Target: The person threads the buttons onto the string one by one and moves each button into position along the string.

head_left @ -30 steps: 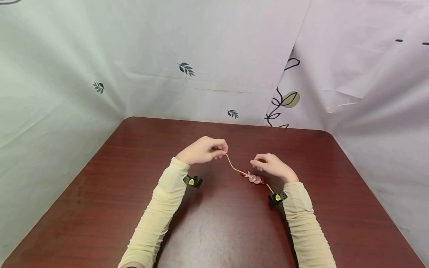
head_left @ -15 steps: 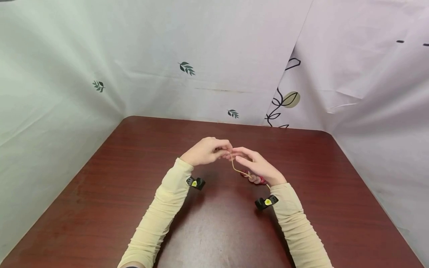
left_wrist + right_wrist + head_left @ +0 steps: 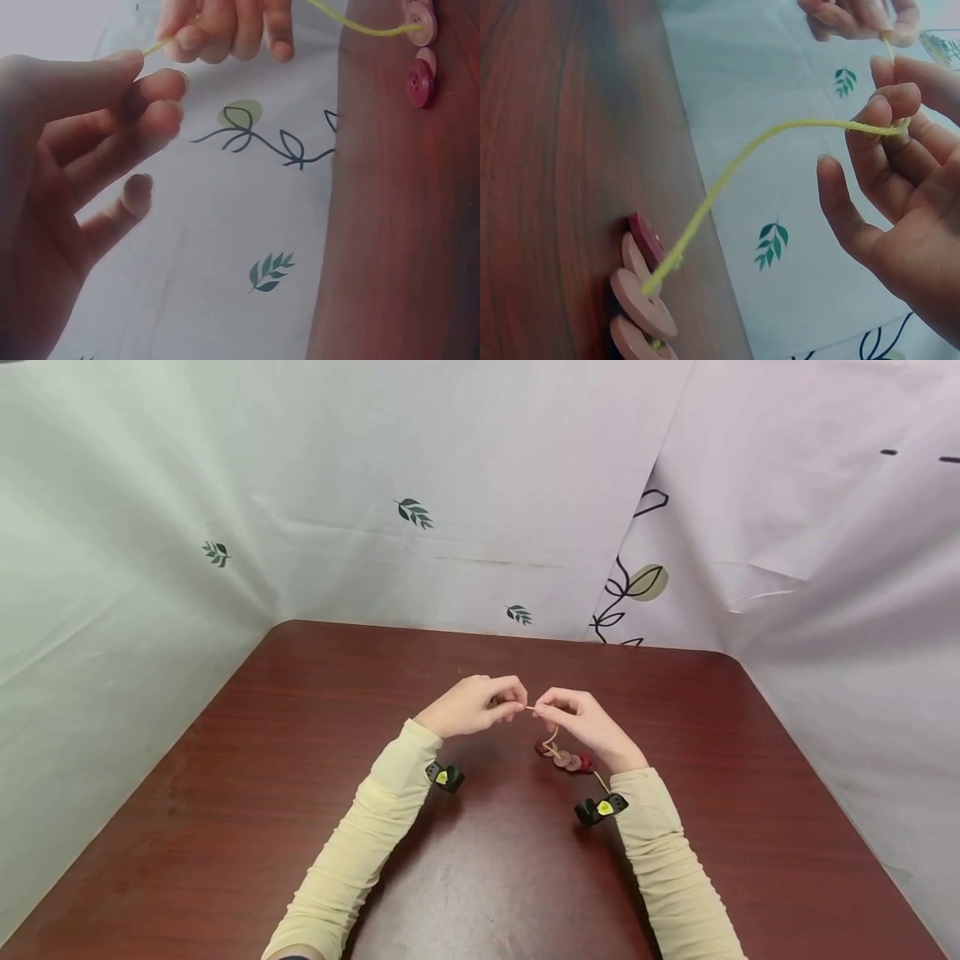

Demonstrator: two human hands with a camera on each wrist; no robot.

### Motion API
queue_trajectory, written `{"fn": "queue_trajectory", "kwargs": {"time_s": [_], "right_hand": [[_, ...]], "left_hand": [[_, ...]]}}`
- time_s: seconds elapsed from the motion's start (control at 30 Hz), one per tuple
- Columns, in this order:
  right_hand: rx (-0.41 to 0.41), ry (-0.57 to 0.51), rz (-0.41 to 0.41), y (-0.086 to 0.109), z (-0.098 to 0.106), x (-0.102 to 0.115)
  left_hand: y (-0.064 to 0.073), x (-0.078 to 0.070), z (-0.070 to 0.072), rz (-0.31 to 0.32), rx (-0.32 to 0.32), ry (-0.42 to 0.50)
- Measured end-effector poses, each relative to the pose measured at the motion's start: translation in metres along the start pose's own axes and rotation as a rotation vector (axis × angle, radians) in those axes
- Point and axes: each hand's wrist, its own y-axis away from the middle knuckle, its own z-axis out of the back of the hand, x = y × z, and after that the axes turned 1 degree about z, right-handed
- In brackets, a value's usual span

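Observation:
A yellow string runs through several pink and dark red buttons that lie in a row on the table. My left hand pinches the end of the string between thumb and fingertips. Just to its right, my right hand pinches the same string a short way along, so a small piece spans the gap between the two hands. From the right hand the string curves down to a pink button. In the left wrist view a dark red button sits at the row's end.
The brown wooden table has rounded far corners. White cloth with leaf prints hangs behind and at both sides. Black wrist cameras are strapped at both sleeves. Another length of string leads from the buttons toward the right wrist.
My right hand has come left and up from above the buttons and taken hold of the string beside the left hand. My left hand has shifted slightly right. The buttons stay put.

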Motion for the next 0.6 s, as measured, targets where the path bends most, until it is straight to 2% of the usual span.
{"fn": "queue_trajectory", "kwargs": {"time_s": [0.2, 0.33, 0.4, 0.6], "right_hand": [[0.004, 0.016, 0.01, 0.001, 0.006, -0.002], [0.01, 0.01, 0.015, 0.002, 0.009, -0.002], [0.01, 0.01, 0.019, 0.003, 0.011, -0.001], [0.02, 0.013, 0.044, 0.003, 0.012, -0.002]], "left_hand": [[-0.001, 0.003, -0.009, 0.119, 0.103, 0.082], [-0.004, 0.005, -0.02, 0.149, 0.207, 0.079], [-0.005, 0.006, -0.028, 0.139, 0.263, 0.046], [-0.01, 0.005, -0.049, 0.031, 0.389, -0.05]]}}
